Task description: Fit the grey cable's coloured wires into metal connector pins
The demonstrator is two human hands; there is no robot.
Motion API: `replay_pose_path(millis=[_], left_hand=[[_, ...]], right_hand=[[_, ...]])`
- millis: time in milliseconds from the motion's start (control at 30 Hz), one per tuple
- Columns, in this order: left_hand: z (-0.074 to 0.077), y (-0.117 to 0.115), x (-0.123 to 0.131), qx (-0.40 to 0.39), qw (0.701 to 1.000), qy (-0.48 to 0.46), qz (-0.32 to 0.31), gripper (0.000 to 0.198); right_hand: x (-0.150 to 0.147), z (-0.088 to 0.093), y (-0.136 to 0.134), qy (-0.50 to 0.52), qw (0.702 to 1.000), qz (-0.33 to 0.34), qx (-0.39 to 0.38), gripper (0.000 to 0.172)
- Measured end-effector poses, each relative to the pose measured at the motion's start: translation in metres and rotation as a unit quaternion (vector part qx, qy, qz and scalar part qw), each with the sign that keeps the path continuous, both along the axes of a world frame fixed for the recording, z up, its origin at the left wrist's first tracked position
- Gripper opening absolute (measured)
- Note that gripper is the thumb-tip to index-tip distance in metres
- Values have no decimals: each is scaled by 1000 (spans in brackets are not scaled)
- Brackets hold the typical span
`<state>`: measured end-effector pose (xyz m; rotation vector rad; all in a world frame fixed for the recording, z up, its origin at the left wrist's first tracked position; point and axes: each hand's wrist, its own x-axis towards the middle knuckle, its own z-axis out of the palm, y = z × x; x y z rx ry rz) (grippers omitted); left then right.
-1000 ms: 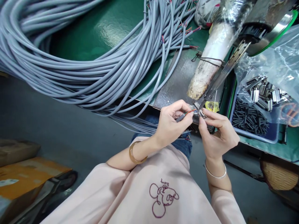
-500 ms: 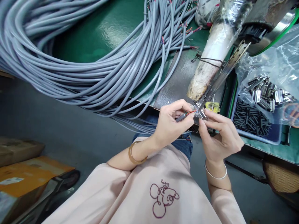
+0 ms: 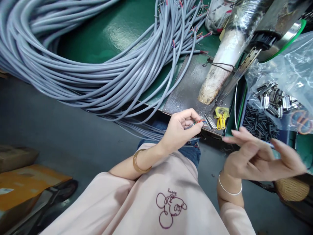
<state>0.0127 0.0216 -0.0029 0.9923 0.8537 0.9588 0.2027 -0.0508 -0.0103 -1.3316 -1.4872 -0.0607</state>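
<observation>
My left hand is closed in a pinch on thin coloured wires, whose ends reach toward a metal multi-pin connector. That connector lies near the front edge of the dark metal plate, just right of my left fingertips. My right hand is over the front edge of the bench by the blue tray, its fingers spread and smeared by motion; I see nothing held in it. A yellow-handled tool rests on the plate beside the connector. Above it, the soldering tip points down at the plate.
Grey cables with stripped ends drape across the green bench. A white wrapped tube slants over the plate. Right of it are black sleeves and a plastic bag of metal connectors. Cardboard boxes stand lower left.
My right hand has left the connector and swung right with its fingers spreading, uncovering the yellow-handled tool. My left hand keeps its pinch near the connector, which stays on the plate.
</observation>
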Motion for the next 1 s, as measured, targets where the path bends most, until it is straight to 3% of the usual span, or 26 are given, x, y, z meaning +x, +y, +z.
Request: replay_pose_path(millis=[233, 467, 1000], left_hand=[[-1, -1, 5, 0, 1000, -17, 12, 17], [-3, 0, 14, -40, 996, -46, 69, 21], [8, 8, 16, 77, 993, 14, 89, 15]], right_hand=[[-38, 3, 13, -178, 984, 5, 7, 22], [-39, -3, 21, -97, 995, 0, -17, 21], [-42, 6, 30, -53, 999, -9, 3, 17]])
